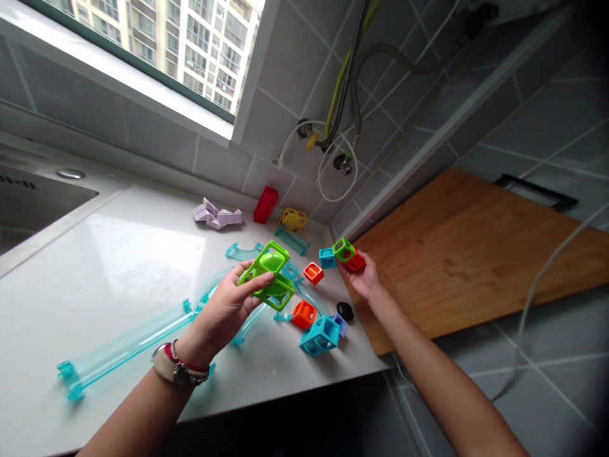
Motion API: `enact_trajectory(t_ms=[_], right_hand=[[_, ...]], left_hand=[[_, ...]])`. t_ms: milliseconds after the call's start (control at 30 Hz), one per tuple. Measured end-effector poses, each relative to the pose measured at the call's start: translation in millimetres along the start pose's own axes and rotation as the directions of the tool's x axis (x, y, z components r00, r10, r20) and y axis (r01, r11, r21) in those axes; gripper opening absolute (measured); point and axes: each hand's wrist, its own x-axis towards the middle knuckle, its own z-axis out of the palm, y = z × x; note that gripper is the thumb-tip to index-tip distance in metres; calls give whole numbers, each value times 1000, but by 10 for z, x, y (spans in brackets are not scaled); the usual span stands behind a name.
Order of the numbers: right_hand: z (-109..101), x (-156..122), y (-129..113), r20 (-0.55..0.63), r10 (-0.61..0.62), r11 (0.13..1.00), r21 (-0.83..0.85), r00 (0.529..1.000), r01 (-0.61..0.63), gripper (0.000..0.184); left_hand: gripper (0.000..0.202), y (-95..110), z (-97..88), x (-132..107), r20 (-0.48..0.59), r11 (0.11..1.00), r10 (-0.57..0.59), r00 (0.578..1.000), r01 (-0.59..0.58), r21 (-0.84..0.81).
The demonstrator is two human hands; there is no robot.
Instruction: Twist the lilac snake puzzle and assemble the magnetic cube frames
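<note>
My left hand (226, 304) is closed on a bright green toy marble-run piece (273, 261), its thumb across the front and the piece raised above the counter. At the right, my right hand (365, 278) is closed on a small orange cube block (354, 261), with a green cube block (343, 250) against it. A blue cube block (327, 258) shows just left of these; whether it is joined to them I cannot tell. Below lie two more orange blocks (313, 273), a larger blue block (320, 336), a light purple block (340, 325) and a black oval object (345, 311).
Clear blue track pieces (133, 343) spread over the white counter (128, 266). A purple-white folded piece (217, 214), red block (265, 205) and yellow block (292, 219) stand near the wall. A wooden board (457, 266) leans at right; a sink (38, 203) is at left.
</note>
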Motion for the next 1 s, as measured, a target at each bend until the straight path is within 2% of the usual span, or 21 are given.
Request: enact_trajectory(t_ms=[233,433,567,733,867,1000], right_hand=[[426,-327,-40,141,57,998,-16,988,-55,21],[792,-662,120,258,192,981,-71,947,-180,24],[986,-796,259,300,272,962,-89,914,-257,25],[1079,-817,324,305,353,935,-92,884,-341,21],[1105,-867,271,336,396,917,-104,855,-384,27],[1123,-965,208,343,345,938,-85,874,-337,26]], left_hand=[[46,-36,22,2,1,998,-7,1000,7,-55],[34,-86,7,-31,129,969,-73,989,101,-225],[36,-132,8,-9,134,937,-83,987,123,-326],[34,-203,12,49,75,907,-64,995,89,-411],[31,-218,-1,71,1,894,-41,999,38,-447],[28,-176,-8,55,-24,905,-6,1000,-5,-426]])
